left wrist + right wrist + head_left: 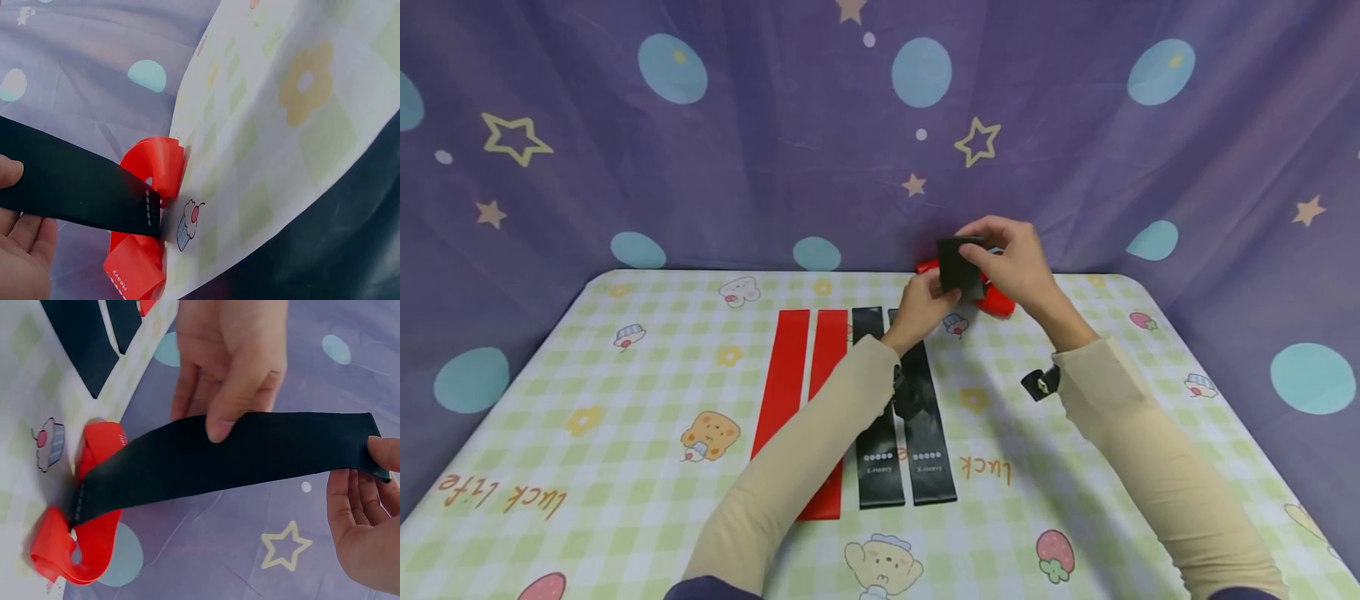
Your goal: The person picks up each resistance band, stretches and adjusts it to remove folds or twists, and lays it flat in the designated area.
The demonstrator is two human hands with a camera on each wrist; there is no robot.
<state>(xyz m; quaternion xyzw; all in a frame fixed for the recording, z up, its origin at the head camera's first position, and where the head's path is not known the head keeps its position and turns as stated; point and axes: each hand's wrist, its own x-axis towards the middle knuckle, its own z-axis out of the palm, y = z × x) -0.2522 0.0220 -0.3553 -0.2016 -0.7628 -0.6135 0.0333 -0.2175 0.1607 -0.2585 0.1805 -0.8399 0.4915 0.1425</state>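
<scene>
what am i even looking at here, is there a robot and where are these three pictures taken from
No robot here: these are a person's two bare hands. The widest picture comes from a camera on the person's head, looking forward and down. The other two come from cameras worn on the left and right wrists.

On the checked tablecloth lie two red strips and, beside them, two black strips marked "X-Heavy". Toward the back edge is a looped red band marked "Heavy".

Both hands hold another black strip: the right hand pinches its upper end, the left hand grips it farther down. Behind hangs a purple patterned curtain.
</scene>
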